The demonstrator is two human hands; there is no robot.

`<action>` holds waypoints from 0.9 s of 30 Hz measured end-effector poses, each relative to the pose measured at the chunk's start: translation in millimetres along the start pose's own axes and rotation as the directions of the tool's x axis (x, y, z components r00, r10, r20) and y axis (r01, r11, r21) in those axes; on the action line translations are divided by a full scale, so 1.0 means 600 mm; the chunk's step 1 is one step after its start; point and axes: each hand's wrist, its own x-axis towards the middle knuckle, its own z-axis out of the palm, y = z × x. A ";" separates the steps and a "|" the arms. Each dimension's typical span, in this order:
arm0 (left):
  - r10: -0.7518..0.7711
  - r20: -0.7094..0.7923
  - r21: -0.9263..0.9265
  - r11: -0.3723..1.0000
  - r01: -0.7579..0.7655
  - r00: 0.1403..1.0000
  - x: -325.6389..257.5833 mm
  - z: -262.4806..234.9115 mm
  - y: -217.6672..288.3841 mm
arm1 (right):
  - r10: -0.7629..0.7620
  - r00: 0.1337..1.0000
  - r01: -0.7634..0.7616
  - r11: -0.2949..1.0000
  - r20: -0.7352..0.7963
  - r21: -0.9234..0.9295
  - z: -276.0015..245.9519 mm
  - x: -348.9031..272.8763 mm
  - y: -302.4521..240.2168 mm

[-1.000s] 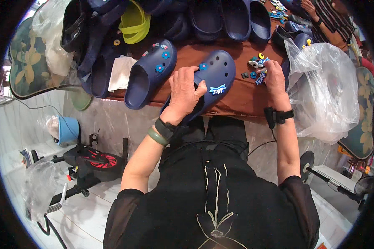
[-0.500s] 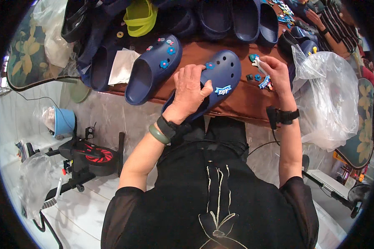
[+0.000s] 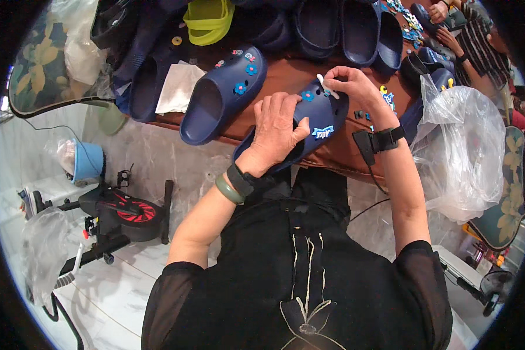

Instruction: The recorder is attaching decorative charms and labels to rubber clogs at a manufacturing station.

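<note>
The left hand (image 3: 277,128) grasps a navy clog (image 3: 332,111) near its foot opening, fingers laid over the upper and thumb spread toward the front. This clog lies in front of the person at the near edge of a brown-covered surface (image 3: 281,77), its toe pointing away and slightly right. The right hand (image 3: 345,85) pinches a small white shoe charm (image 3: 325,87) between thumb and fingertips, right over the holes of the clog's toe; whether the charm touches the clog cannot be told. A blue flower charm (image 3: 307,95) and a blue-and-white banner charm (image 3: 322,132) sit on the same upper. Just to the left lies a second navy clog (image 3: 201,116) bearing flower and swirl charms, with a sheet of white paper (image 3: 179,88) beside it. Beyond stand more navy clogs (image 3: 360,32) and a lime-green clog (image 3: 209,24). Loose charms (image 3: 386,98) lie near the right wrist, partly hidden by it, and a clear plastic bag (image 3: 464,157) bulges at the surface's right. Farther off at upper right, a co-worker's hand (image 3: 447,41) shows near other clogs.
</note>
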 end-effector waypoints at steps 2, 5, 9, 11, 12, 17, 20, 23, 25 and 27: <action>0.000 -0.009 0.007 1.000 0.000 1.000 -0.001 0.000 -0.003 | 0.018 0.999 -0.018 1.000 0.038 -0.015 0.000 0.004 -0.004; 0.016 -0.017 -0.002 1.000 -0.016 1.000 0.002 0.003 -0.006 | 0.109 0.993 -0.096 0.974 0.054 -0.204 -0.002 0.016 -0.023; 0.014 0.006 -0.007 1.000 -0.014 1.000 0.004 0.001 -0.003 | 0.166 0.981 -0.133 0.949 0.096 -0.287 -0.005 0.028 -0.025; 0.002 -0.003 0.008 1.000 -0.002 1.000 0.006 0.001 0.000 | 0.064 0.991 -0.055 0.996 0.119 -0.072 0.000 0.018 -0.007; 0.009 -0.004 0.004 1.000 -0.009 1.000 0.008 0.002 0.001 | 0.047 0.995 -0.046 0.999 0.088 -0.014 0.003 0.014 0.004; 0.058 -0.057 0.047 0.997 -0.055 0.997 0.004 0.005 -0.008 | -0.241 0.884 0.208 0.970 -0.401 -0.124 0.055 -0.007 0.043; 0.065 -0.037 0.038 0.997 -0.063 0.997 0.004 0.004 -0.003 | -0.249 0.824 0.199 0.968 -0.509 -0.150 0.068 -0.015 0.051; 0.073 -0.035 0.038 0.997 -0.071 0.997 0.003 0.004 -0.003 | -0.355 0.686 0.241 0.934 -0.635 -0.262 0.095 -0.020 0.053; 0.005 0.040 0.015 1.000 -0.006 0.999 0.006 0.003 -0.001 | -0.401 0.619 0.295 0.915 -0.675 -0.274 0.103 -0.021 0.059; 0.024 0.061 0.045 0.999 -0.026 0.998 0.014 -0.005 -0.001 | -0.384 0.633 0.284 0.923 -0.673 -0.260 0.096 -0.038 0.053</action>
